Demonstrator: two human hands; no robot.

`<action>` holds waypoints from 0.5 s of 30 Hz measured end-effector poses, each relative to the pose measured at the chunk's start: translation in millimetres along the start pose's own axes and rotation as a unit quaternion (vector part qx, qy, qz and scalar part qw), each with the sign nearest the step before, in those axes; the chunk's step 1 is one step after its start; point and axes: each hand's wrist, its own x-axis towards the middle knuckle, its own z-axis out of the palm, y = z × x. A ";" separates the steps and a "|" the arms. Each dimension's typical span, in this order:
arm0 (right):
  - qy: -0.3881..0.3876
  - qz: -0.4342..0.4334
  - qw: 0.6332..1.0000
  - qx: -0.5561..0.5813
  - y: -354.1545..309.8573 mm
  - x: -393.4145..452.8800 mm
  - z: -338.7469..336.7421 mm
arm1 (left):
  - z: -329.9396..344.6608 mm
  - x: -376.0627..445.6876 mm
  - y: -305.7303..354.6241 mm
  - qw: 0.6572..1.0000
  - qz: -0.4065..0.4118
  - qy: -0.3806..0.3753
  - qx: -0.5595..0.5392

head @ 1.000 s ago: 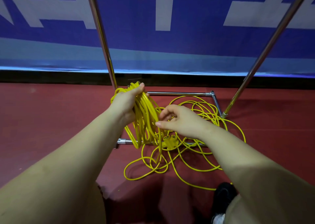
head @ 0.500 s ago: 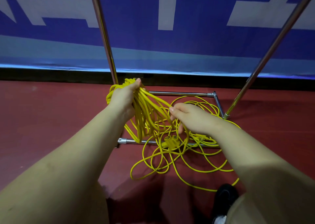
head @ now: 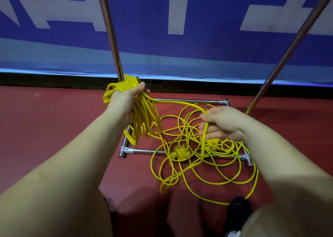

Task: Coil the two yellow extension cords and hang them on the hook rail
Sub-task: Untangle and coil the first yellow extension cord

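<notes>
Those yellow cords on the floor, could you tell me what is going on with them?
A person is coiling a yellow extension cord by hand. The left hand grips the gathered coil, and the right hand holds the strand running to it. Much loose cord still lies tangled on the red floor across the metal rack base, with a yellow plug among it. Nothing is hung yet.

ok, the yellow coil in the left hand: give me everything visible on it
The coil is a bundle of many loops of thin, glossy yellow cable, plastic-jacketed by the look. The left hand grips it near the top, fingers wrapped round the strands; loops bulge above the fist and the rest hangs down over the chrome rack base on the red floor. One strand runs from the fist across to the right hand, which holds it, then drops into the loose tangle below. No plug shows on the coil itself.
</notes>
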 end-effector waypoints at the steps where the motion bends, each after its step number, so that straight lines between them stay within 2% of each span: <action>1: -0.002 0.000 0.996 0.084 -3.1 -0.5 1.1 | 2.5 -3.6 -2.8 1.000 0.012 -0.016 0.023; 4: -0.001 -0.010 0.962 0.274 -9.0 2.1 5.3 | 11.5 -18.9 -11.7 0.985 0.048 -0.076 0.147; 8: 0.033 -0.022 0.910 0.414 -13.0 8.9 8.8 | 24.2 -35.3 -21.7 0.946 0.051 -0.149 0.282; 12: 0.062 -0.022 0.871 0.487 -16.0 12.3 13.1 | 37.3 -50.2 -31.0 0.921 0.059 -0.208 0.323; 15: 0.091 -0.023 0.859 0.503 -15.8 16.5 14.6 | 43.1 -54.9 -34.4 0.922 0.041 -0.235 0.306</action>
